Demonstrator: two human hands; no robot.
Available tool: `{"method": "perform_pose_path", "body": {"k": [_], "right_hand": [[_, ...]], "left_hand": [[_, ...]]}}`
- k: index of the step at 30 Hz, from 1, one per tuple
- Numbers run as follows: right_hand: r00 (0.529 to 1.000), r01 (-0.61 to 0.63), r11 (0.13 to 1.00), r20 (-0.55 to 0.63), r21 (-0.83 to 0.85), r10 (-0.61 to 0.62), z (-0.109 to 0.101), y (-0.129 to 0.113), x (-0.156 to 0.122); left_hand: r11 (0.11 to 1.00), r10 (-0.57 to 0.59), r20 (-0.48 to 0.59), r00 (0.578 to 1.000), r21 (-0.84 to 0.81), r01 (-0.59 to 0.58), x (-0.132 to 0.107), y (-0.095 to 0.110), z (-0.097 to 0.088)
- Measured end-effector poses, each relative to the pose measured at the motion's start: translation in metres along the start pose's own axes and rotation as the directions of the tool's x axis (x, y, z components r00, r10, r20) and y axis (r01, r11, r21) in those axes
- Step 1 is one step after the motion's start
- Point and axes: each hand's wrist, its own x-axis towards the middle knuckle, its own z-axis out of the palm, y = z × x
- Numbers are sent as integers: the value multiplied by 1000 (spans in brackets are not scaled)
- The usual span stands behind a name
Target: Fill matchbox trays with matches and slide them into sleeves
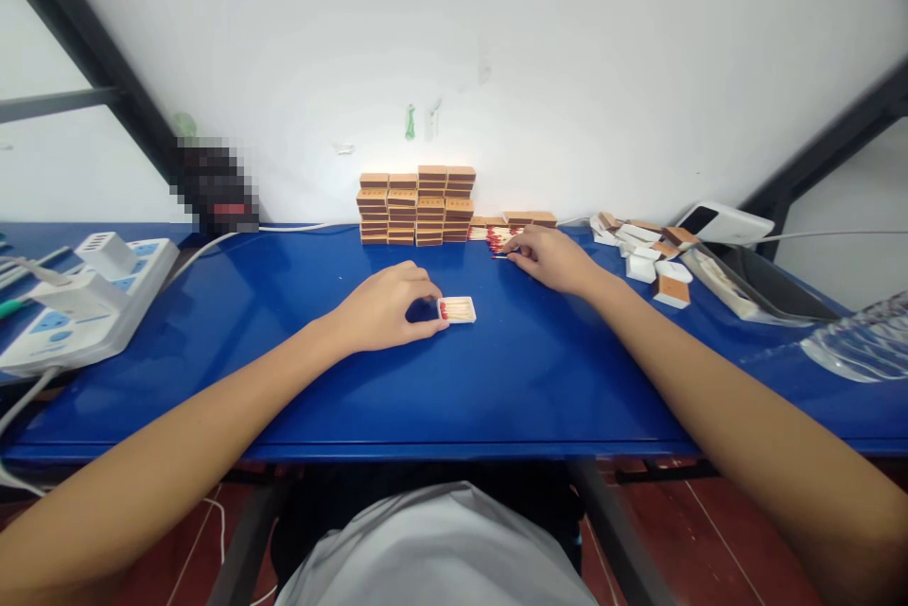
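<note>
My left hand grips the left end of a small white matchbox tray between thumb and fingers. Red-tipped matches lie inside that tray, which rests on the blue table. Farther back, my right hand reaches into a pile of loose matches; its thumb and fingertips are pinched together. One match seems to be at those fingertips, though it is too small to be sure. Left of the pile, stacked matchboxes stand in columns against the wall.
A power strip with plugs and cables lies at the left. On the right are scattered matchbox sleeves and trays, a white device, a dark open case and clear plastic wrap. The blue table meets a white wall.
</note>
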Motion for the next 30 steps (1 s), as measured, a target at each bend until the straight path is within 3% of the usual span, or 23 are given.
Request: {"method": "perform_pose_path", "body": {"k": [30], "right_hand": [[1000, 24, 1000, -20, 17, -24, 3, 2, 1]], "left_hand": [[1000, -2, 13, 1000, 6, 2, 0, 2, -1]]}}
